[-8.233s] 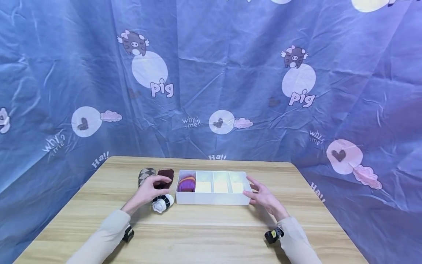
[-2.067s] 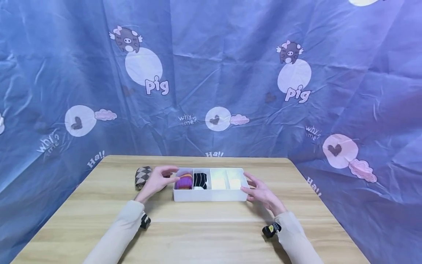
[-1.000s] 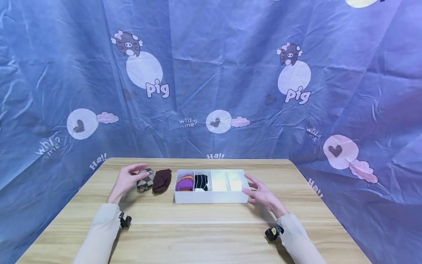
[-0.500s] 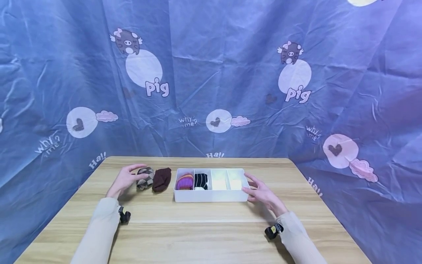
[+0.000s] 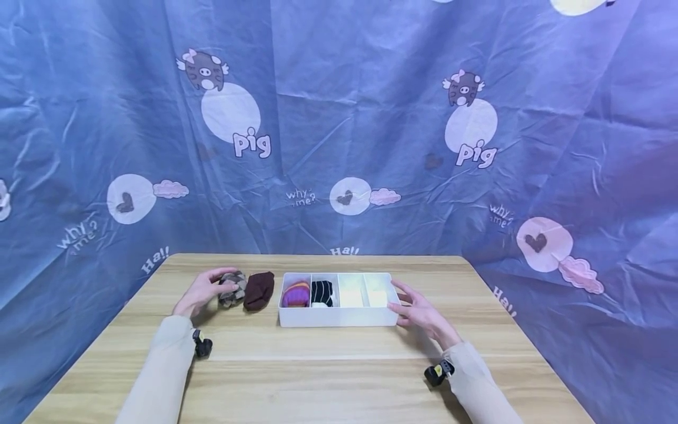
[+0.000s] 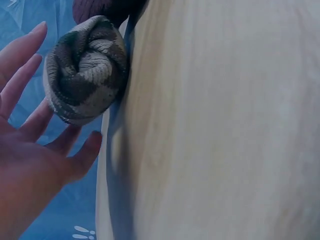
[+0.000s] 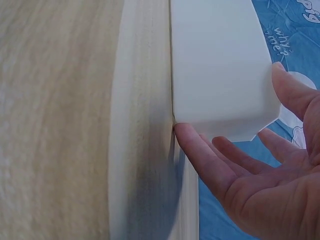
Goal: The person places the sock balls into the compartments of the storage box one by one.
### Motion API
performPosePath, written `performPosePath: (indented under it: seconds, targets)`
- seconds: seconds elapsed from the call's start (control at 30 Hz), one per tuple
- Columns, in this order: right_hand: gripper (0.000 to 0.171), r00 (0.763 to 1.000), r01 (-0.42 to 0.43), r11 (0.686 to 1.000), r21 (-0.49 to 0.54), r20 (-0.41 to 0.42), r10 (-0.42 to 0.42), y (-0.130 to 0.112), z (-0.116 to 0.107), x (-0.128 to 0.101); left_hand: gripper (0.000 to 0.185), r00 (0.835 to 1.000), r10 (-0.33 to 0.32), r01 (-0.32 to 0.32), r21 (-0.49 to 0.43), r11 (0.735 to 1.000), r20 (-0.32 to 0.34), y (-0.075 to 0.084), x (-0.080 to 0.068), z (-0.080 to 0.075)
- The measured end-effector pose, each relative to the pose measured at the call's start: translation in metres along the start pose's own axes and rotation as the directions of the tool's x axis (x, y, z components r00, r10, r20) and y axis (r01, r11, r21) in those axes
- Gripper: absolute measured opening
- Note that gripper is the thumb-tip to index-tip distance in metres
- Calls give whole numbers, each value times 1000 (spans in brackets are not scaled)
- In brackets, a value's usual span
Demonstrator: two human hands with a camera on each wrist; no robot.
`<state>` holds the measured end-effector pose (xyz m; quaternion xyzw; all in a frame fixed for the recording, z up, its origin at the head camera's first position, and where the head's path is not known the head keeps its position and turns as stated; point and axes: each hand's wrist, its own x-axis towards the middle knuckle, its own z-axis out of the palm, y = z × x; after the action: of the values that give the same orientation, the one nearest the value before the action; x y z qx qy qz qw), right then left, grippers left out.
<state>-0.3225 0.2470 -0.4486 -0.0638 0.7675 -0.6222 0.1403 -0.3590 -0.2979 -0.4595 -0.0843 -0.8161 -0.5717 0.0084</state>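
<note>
- The left hand (image 5: 198, 292) is at the checked sock (image 5: 236, 295), its fingers spread and loose around it. It is not squeezing.
- The checked sock is rolled into a fat ball with gray, pale and dark patches. It sits on the table's left side.
- Just right of it lies the dark brown sock (image 5: 259, 291), a soft, lumpy bundle.
- Next is the long white box (image 5: 338, 317) with four rooms in a row. The first holds a purple sock (image 5: 296, 295) with orange stripes. The second holds a black sock (image 5: 322, 292) with white lines and a white bit at the front. The third and fourth show bright white bottoms.
- The right hand (image 5: 424, 311) holds the box's right end, thumb at the front rim.
- The left wrist view shows the ball's twisty folds up close; the head view does not.
- The head view alone shows inside the box. The right wrist view shows its smooth wall and fingers wrapped at the corner.
- The table (image 5: 318, 377) is light wood with long streaks.
- Behind it hangs a wrinkly blue curtain (image 5: 296, 141) with winged pigs, hearts and words like "pig".
</note>
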Motion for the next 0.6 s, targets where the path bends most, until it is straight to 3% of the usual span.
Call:
performPosePath:
  seconds: [0.33, 0.6]
  targets:
    - [80, 1000, -2, 1000, 2, 19, 2, 0, -1, 1, 66, 998, -68, 68, 56, 996, -6, -3, 5, 5]
    - [80, 999, 10, 1000, -8, 30, -10, -1, -1, -1, 64, 997, -72, 72, 27, 997, 21, -3, 6, 5]
